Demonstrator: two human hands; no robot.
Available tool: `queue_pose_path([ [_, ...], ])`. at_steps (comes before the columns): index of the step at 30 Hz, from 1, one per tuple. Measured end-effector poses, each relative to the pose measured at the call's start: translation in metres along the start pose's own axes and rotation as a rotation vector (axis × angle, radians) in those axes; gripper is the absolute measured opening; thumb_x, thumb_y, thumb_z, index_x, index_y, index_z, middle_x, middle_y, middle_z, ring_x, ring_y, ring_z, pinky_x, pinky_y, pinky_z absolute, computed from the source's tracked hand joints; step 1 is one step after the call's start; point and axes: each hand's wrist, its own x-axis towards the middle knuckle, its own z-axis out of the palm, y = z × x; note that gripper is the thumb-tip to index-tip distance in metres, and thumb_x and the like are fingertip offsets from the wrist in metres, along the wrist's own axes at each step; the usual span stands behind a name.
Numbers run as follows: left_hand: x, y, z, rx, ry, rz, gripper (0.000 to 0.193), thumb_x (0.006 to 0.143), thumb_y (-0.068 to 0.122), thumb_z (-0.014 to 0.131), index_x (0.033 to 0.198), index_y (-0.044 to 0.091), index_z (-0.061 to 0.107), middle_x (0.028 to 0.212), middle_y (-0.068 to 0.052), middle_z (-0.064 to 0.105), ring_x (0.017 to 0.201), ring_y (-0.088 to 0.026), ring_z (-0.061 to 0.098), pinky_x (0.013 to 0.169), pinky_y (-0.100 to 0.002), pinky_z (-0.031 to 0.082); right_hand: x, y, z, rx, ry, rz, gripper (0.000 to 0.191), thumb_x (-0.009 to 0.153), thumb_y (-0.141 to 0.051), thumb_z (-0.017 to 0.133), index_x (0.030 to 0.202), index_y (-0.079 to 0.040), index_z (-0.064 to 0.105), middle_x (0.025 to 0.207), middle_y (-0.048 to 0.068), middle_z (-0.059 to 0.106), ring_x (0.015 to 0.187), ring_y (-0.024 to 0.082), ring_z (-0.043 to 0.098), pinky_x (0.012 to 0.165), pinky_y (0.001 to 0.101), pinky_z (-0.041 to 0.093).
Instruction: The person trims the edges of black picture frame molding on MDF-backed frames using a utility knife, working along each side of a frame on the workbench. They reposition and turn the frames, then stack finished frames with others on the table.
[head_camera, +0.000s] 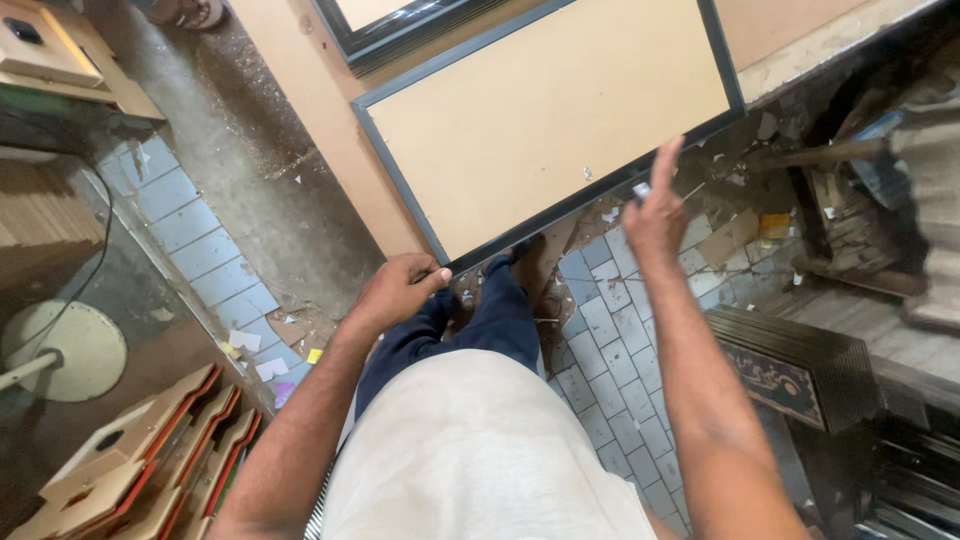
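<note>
A large framed board (545, 115) with a tan back and a dark grey frame leans against the wall in front of me, its lower corner near my feet. My left hand (398, 290) grips the frame at that bottom corner. My right hand (655, 205) is raised along the lower edge of the frame, fingers pointing up, with a small pale object pinched near the thumb; what it is I cannot tell. My legs in dark trousers (480, 320) stand just below the frame.
Another dark frame (390, 35) leans behind the board. A stack of dark ornate frame pieces (790, 365) lies at the right. Cardboard backings (140, 460) are piled at the lower left. The tiled floor (610, 330) is littered with scraps and debris.
</note>
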Motion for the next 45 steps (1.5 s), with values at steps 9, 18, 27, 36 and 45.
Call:
queue_pose_path([
  [9,0.004,0.001,0.011,-0.019,0.0,0.015,0.033,0.091,0.039,0.07,0.097,0.007,0.074,0.078,-0.009,0.072,0.073,-0.016,0.064,0.069,-0.035,0.053,-0.145,-0.146,0.04,0.423,-0.226,-0.562,0.062,0.094,-0.003,0.064,0.152,0.004,0.044,0.13,0.021,0.07,0.064,0.026,0.07,0.062,0.0387,0.058],
  [18,-0.008,0.001,0.012,-0.017,0.086,0.095,0.035,0.093,0.041,0.069,0.095,0.006,0.074,0.077,-0.011,0.07,0.071,-0.02,0.066,0.069,-0.036,0.053,-0.129,-0.15,0.012,0.575,-0.429,-0.066,0.022,0.092,-0.017,0.071,0.108,-0.003,0.064,0.09,0.021,0.072,0.081,0.037,0.073,0.068,0.0437,0.056],
  [27,-0.012,0.0,0.009,0.044,0.143,0.078,0.035,0.093,0.043,0.065,0.098,0.009,0.076,0.091,-0.013,0.073,0.085,-0.028,0.071,0.077,-0.04,0.053,-0.128,-0.183,0.02,0.189,-0.47,-0.234,0.024,0.101,-0.024,0.061,0.095,-0.001,0.057,0.07,0.019,0.069,0.062,0.039,0.07,0.055,0.0474,0.057],
  [36,-0.008,-0.007,0.01,0.049,0.143,0.026,0.039,0.091,0.047,0.066,0.099,0.01,0.076,0.093,-0.013,0.074,0.088,-0.029,0.072,0.078,-0.042,0.054,-0.116,-0.185,-0.003,0.038,-0.708,-0.175,0.026,0.098,-0.03,0.066,0.089,-0.005,0.065,0.068,0.02,0.069,0.065,0.039,0.071,0.063,0.0496,0.058],
  [45,-0.012,0.018,0.0,0.125,0.127,-0.032,0.039,0.091,0.045,0.068,0.1,0.008,0.075,0.096,-0.017,0.074,0.093,-0.034,0.072,0.081,-0.044,0.054,-0.061,-0.189,0.001,0.129,-0.462,-0.147,0.049,0.082,-0.048,0.079,0.095,-0.004,0.063,0.071,0.017,0.071,0.07,0.038,0.072,0.061,0.0491,0.057],
])
